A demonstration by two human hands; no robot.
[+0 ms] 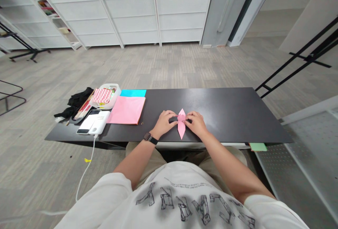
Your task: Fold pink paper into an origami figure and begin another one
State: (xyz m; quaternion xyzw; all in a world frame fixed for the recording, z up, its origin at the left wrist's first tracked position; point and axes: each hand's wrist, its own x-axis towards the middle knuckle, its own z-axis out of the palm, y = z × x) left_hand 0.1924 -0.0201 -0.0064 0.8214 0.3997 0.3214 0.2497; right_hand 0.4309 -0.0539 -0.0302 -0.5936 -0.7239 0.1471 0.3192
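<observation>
A folded piece of pink origami paper [181, 132] lies on the dark table, long and pointed at its near and far ends. My left hand [166, 122] grips its left side, with thumb and fingertips at the paper's middle. From the other side, my right hand [195, 122] pinches the right edge, its fingers bent over the middle folds. The fingertips partly cover the centre of the paper. A dark watch [150, 137] is on my left wrist.
Left of my hands lies a stack of pink paper [128, 110], with blue paper [133, 93] behind it. Further left are a white plastic basket [116, 93], a white power bank [99, 123] with a cable [89, 165], and a black cloth [79, 98]. Green paper [258, 147] sticks out below the front edge.
</observation>
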